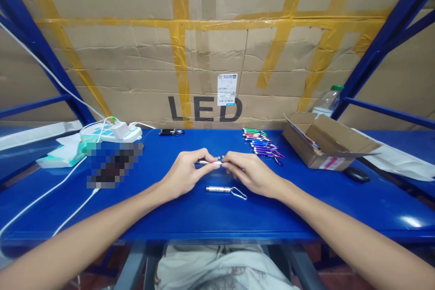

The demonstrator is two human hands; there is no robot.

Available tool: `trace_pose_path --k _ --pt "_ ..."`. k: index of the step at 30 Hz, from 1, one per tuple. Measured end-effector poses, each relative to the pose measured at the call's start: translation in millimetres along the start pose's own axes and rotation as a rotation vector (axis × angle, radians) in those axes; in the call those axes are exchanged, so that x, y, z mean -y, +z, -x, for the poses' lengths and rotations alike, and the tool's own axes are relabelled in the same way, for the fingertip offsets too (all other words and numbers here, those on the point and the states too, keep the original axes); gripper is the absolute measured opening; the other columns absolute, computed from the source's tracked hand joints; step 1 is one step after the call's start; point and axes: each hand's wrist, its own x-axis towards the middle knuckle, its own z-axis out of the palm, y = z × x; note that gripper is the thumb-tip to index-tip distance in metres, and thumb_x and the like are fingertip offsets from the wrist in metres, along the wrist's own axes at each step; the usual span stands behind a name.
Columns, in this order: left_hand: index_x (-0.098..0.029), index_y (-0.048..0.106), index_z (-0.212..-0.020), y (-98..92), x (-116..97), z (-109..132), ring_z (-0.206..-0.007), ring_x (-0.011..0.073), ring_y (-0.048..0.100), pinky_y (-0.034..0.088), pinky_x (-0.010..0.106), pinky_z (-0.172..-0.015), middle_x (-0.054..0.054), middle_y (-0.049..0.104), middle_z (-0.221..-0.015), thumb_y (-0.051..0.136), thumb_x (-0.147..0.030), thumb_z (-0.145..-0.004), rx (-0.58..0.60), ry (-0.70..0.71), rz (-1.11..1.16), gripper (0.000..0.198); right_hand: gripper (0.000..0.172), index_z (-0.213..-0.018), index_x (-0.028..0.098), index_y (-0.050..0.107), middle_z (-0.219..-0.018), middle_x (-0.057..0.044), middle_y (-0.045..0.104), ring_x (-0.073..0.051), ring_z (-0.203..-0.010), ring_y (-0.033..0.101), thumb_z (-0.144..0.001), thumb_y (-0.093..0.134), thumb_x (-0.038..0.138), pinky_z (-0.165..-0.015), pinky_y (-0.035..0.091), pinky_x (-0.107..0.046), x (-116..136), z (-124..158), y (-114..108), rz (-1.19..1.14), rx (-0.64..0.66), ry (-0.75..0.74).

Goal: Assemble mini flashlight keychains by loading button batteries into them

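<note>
Between both hands, just above the blue table, is a slim silver tube that looks like a small keychain flashlight. My left hand pinches its body between thumb and fingers. At its right end the fingers of my right hand are closed, partly hiding that end. Just behind the fingertips lie a couple of tiny shiny round pieces, too small to make out. Nearer me, a silver keychain flashlight lies flat with its carabiner clip pointing right.
Black flashlights lie at the back; green, red, blue and purple flashlights form a row. An open cardboard box and a black mouse-like object are at right. A power strip, white cables and a blurred-out object occupy the left.
</note>
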Motion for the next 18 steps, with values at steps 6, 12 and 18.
trace_pose_path --k 6,12,18 --pt "-0.018 0.076 -0.095 -0.6 1.1 0.3 -0.091 0.0221 0.079 0.06 0.029 -0.082 0.005 0.084 -0.098 0.074 -0.042 -0.1 0.016 0.034 -0.031 0.024 0.03 -0.095 0.024 0.057 -0.086 -0.002 0.064 -0.018 -0.076 0.059 -0.116 0.042 0.038 -0.075 0.044 -0.03 0.0 -0.8 -0.6 -0.012 0.018 -0.003" --pt "-0.02 0.075 -0.099 0.1 1.1 -1.8 -0.091 0.0211 0.078 0.058 0.03 -0.081 0.004 0.083 -0.099 0.073 -0.042 -0.101 0.039 -0.03 -0.039 0.022 0.033 -0.092 0.024 0.056 -0.084 -0.002 0.064 -0.018 -0.075 0.06 -0.116 0.038 0.036 -0.073 0.042 -0.03 -4.8 -1.8 -7.6 0.058 0.036 0.022" --pt "-0.02 0.07 -0.108 -2.6 5.9 -4.6 -0.08 0.0187 0.076 0.06 0.03 -0.078 0.002 0.078 -0.088 0.067 -0.046 -0.104 0.05 -0.11 0.034 0.027 0.007 -0.095 0.022 0.059 -0.095 -0.005 0.067 -0.021 -0.08 0.06 -0.096 0.062 0.015 -0.073 0.04 -0.032 -6.9 0.8 -27.4 0.376 0.181 0.139"
